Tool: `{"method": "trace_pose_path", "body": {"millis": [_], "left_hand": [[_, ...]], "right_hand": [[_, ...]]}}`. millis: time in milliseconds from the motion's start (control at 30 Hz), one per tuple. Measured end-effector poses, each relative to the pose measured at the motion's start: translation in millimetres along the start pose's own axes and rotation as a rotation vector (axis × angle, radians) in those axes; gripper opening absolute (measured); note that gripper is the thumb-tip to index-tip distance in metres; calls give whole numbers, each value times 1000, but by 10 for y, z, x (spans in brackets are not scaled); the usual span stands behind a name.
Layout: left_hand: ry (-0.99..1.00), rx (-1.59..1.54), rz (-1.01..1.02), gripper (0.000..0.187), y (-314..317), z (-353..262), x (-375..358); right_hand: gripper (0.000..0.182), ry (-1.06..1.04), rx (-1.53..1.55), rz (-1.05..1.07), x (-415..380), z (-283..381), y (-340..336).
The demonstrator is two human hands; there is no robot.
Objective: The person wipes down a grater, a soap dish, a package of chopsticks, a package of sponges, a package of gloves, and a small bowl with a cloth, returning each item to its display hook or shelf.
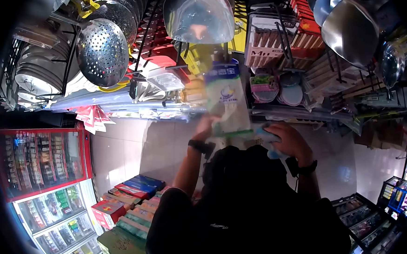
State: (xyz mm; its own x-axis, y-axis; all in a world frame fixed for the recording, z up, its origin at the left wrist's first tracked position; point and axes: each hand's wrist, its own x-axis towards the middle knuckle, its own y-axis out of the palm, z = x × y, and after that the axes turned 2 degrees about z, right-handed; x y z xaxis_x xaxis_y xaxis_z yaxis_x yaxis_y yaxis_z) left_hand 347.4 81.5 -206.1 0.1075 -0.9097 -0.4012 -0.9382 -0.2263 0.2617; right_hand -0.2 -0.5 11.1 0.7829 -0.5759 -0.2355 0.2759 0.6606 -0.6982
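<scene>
My left hand [204,128] grips the lower left edge of a flat white package [228,103] with a dark blue top, a green bottom edge and a printed logo. The package stands upright in front of the rack and is slightly blurred. My right hand [284,137] is closed round a light blue and white item [269,135], partly hidden by my fingers, whose kind I cannot make out. It is just right of the package's bottom edge. Above the package hangs a shiny metal scoop [200,19].
A perforated skimmer [103,52] and a steel ladle [350,34] jut out from the rack. Stacked boxes [137,188] stand on the left, near a red-framed glass cabinet [38,159]. A black shelf unit [365,220] is on the right.
</scene>
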Motion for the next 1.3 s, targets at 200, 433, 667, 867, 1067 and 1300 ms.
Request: {"method": "trace_pose_path", "body": {"millis": [200,433,667,867,1067,1300], "left_hand": [[474,357,99,24,-464,95,772],[344,147,201,36,-197,-313,1054],[341,405,-120,42,-165,-47,1415],[538,621,-352,37,-230,-353,1026],[533,1149,-749,38,-753,-487,713],[276,1116,-738,56,-1013,-396,653]], "right_hand": [[60,107,6,-25,-129,27,78],[57,207,96,-94,-248,107,130],[57,220,94,-114,-265,163,209],[57,215,117,-129,-218,216,224],[57,226,143,-109,-197,208,193],[58,220,147,-102,-164,175,199]]}}
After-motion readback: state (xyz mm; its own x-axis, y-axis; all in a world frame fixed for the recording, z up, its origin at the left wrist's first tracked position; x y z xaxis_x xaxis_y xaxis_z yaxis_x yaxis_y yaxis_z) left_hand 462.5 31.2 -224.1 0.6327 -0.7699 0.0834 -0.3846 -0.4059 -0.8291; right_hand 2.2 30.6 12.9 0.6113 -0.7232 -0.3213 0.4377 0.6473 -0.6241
